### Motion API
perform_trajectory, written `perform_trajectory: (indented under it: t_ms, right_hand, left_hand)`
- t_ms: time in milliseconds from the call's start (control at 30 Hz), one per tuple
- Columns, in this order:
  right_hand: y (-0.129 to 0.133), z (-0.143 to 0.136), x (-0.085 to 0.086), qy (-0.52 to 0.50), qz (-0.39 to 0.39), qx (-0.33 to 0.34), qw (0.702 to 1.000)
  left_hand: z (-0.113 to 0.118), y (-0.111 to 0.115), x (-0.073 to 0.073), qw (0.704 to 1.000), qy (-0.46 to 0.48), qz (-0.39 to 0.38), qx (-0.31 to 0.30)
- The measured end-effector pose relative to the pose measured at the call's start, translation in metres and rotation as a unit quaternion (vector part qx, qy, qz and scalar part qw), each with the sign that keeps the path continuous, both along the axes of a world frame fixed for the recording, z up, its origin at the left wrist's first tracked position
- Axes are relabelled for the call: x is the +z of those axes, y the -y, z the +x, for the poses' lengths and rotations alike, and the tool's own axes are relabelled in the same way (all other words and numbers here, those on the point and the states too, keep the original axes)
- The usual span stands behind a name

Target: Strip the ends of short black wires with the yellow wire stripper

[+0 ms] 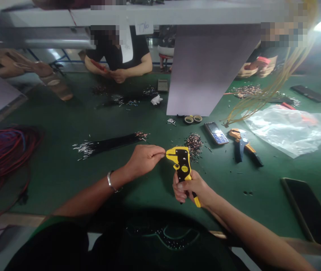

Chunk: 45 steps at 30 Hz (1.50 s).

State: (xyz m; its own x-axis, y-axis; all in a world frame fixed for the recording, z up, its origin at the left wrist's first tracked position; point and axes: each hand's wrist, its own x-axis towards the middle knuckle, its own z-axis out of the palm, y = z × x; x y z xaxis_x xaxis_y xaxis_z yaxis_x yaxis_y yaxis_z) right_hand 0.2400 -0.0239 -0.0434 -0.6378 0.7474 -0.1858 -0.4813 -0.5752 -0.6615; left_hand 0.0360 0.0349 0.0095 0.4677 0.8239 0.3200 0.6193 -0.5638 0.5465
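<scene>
My right hand (192,187) is closed around the handles of a yellow-and-black wire stripper (183,162), its jaws pointing left. Right at those jaws, my left hand (146,160) is closed in a pinch; whatever lies between the fingertips is too small to make out. A bundle of black wires (112,142) with stripped ends lies on the green table (137,124) beyond my left hand. Just behind the stripper is a heap of small cut pieces (194,143), apparently wire scraps.
Right of the heap lie a keypad phone (216,133), an orange-and-black stripping tool (243,145) and a clear plastic bag (287,128). A dark smartphone (309,210) rests near the right edge. Red and blue cables (5,158) are coiled at left. An upright panel (205,67) and co-workers' hands (119,75) are opposite.
</scene>
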Motion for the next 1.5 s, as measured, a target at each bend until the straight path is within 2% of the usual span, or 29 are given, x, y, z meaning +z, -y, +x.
perform_trajectory:
  t_ms: [567,933,1100,1500]
  right_hand:
    - [0.000,-0.001,-0.004,0.010,-0.006,-0.015,1.000]
    - [-0.004,0.000,-0.002,-0.015,0.009,0.018,1.000]
    - [-0.005,0.001,-0.001,-0.019,0.020,0.023,0.999]
    - [-0.006,0.002,-0.009,-0.024,0.037,0.026,0.999]
  left_hand:
    - [0.000,-0.003,-0.005,1.000,0.021,-0.014,0.005]
    - [-0.002,-0.005,-0.007,0.999,0.042,-0.006,0.009]
    - [-0.005,-0.007,-0.008,0.999,0.034,-0.005,-0.014]
    - [-0.007,-0.010,-0.002,0.996,0.031,-0.082,-0.034]
